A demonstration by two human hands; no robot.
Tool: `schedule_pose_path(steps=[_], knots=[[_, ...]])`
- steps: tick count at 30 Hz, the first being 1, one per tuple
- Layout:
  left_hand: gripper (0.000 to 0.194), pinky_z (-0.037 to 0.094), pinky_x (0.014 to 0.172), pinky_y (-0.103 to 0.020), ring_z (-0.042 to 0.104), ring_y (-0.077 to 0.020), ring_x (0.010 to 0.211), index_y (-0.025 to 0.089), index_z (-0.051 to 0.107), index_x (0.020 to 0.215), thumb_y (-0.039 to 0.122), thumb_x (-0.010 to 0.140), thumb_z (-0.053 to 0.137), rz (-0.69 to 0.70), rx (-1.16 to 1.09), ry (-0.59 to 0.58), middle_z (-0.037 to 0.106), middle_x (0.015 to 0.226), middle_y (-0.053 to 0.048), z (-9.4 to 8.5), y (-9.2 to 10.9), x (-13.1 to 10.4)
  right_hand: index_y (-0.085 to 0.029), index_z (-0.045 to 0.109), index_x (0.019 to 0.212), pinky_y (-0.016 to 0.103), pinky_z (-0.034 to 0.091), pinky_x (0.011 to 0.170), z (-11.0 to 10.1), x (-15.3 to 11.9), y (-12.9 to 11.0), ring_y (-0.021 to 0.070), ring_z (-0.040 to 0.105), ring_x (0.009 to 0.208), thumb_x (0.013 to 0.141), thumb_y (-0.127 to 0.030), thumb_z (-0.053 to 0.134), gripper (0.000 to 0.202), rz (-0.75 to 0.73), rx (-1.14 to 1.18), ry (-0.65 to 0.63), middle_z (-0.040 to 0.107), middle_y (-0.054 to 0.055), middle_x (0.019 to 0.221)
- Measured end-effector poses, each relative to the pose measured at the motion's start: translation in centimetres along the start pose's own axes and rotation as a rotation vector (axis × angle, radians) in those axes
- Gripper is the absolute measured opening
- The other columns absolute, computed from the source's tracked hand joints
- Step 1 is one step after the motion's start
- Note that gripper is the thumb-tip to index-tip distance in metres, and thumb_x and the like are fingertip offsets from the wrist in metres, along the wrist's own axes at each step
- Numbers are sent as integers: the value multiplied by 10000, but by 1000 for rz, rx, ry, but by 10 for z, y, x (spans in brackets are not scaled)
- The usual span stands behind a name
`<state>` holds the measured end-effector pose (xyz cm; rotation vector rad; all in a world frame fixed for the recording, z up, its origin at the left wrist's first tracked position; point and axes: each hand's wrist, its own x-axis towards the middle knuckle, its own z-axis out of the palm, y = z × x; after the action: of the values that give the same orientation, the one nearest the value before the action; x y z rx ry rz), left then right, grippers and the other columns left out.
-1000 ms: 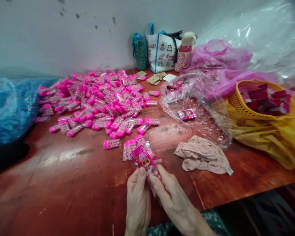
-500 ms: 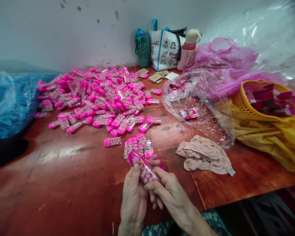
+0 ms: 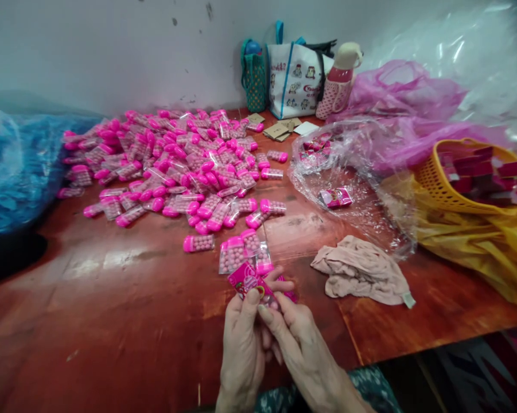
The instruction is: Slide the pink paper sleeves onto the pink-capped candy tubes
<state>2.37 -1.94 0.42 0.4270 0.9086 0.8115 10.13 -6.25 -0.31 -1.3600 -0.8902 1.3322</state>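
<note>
Close to the table's front edge, my left hand (image 3: pixel 243 344) and my right hand (image 3: pixel 303 338) are both closed on one small clear candy box with a pink printed card sleeve (image 3: pixel 246 280) around it. Pink balls show at the box's lower end, by my right thumb. My left thumb presses on the sleeve's printed face. Another pink printed piece (image 3: pixel 291 293) shows partly behind my fingers; whether it is held I cannot tell. Just beyond lie several pink-capped candy boxes (image 3: pixel 231 255), and a single candy box (image 3: pixel 198 242) lies to their left.
A big heap of pink-capped candy boxes (image 3: pixel 167 163) covers the back left. On the right are a crumpled cloth (image 3: pixel 361 269), a clear plastic bag (image 3: pixel 370 212) with printed sleeves, and a yellow basket (image 3: pixel 447 186). A blue-filled bag (image 3: pixel 17 172) stands left; a white tote (image 3: pixel 295 80) at the wall.
The printed sleeve now covers more of the candy box, leaving fewer pink balls showing. My right thumb has moved up close to my left thumb. The view has shifted slightly.
</note>
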Motion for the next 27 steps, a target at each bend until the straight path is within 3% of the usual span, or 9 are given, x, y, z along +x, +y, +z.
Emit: schedule_pose_path(steps=[3, 6, 12, 19, 24, 27], knots=[[376, 305, 236, -133, 303, -45, 266, 127, 665, 1047, 396, 797, 584, -43, 15, 20, 370, 335, 77, -1, -2, -1, -166, 524, 798, 177, 346, 376, 1, 5, -1, 73, 441, 404, 889, -398, 474, 254, 52, 71, -22, 466, -48, 539], [372, 331, 253, -137, 326, -49, 270, 132, 667, 1022, 408, 780, 603, -48, 41, 52, 372, 331, 79, -5, -4, -2, -153, 528, 744, 163, 320, 342, 1, 10, -1, 51, 396, 351, 847, -391, 535, 259, 85, 153, -37, 477, -52, 507], [287, 342, 273, -133, 357, -40, 254, 159, 686, 846, 416, 718, 671, 108, 131, 62, 382, 321, 87, -10, -15, -4, -127, 608, 789, 139, 343, 351, -6, 12, 5, 44, 423, 347, 830, -394, 570, 273, 79, 278, -91, 500, -50, 477], [349, 326, 264, -142, 335, -51, 249, 155, 666, 1014, 397, 765, 627, 124, 194, 36, 375, 301, 87, -15, -17, -2, -133, 571, 623, 138, 338, 352, -5, 13, 4, 50, 454, 354, 819, -445, 568, 368, 120, 318, -135, 502, -37, 457], [281, 334, 251, -160, 377, -72, 228, 155, 704, 881, 385, 724, 669, 86, 122, 67, 424, 295, 64, -20, -9, -2, -137, 588, 690, 153, 317, 346, 3, 16, 5, 48, 407, 338, 822, -485, 550, 373, 145, 287, -140, 471, -55, 452], [214, 453, 333, -212, 455, -92, 279, 169, 716, 814, 335, 679, 712, 85, 60, 108, 554, 389, 23, -29, -1, -8, -147, 588, 757, 160, 317, 379, 8, 14, 4, 50, 395, 374, 855, -475, 514, 350, 151, 186, -207, 451, -63, 480]])
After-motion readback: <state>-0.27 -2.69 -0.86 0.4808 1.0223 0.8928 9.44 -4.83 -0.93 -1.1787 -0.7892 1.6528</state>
